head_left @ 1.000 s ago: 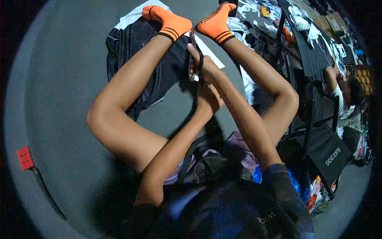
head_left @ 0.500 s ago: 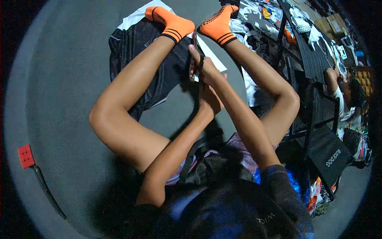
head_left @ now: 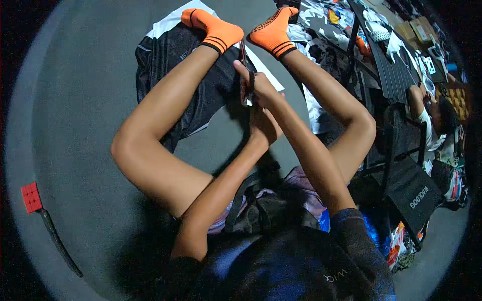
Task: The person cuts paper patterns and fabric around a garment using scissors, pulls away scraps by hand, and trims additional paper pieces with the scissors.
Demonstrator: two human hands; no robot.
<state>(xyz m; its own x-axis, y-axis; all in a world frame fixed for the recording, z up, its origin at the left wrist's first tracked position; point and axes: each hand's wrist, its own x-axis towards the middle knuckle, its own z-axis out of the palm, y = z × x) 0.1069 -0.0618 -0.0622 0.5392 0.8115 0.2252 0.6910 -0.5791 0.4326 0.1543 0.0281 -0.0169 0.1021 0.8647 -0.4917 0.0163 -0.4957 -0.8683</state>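
Note:
My right hand [head_left: 262, 89] is closed around the dark handles of a pair of scissors [head_left: 243, 52], with the thumb raised on the left side. The blades point away from me, toward the gap between my feet. Just below, partly covered by my right forearm, my left hand [head_left: 266, 124] reaches up to a thin white sheet [head_left: 265, 71]. Its fingertips meet the sheet's lower corner, but most of its fingers are hidden. Beneath the hands and my left leg lies a black garment [head_left: 173, 57] with white edging, spread on the grey floor.
My feet in orange socks [head_left: 221, 32] frame the work. At far left lies a red cube-patterned head on a black handle [head_left: 32, 197]. On the right stand a black folding chair [head_left: 409, 193], cluttered clothes [head_left: 314, 108] and another person's arm [head_left: 416, 100].
My right thumb has moved a little left, away from the fingers, and more of the scissors' handle shows. My left hand stays nearly in place.

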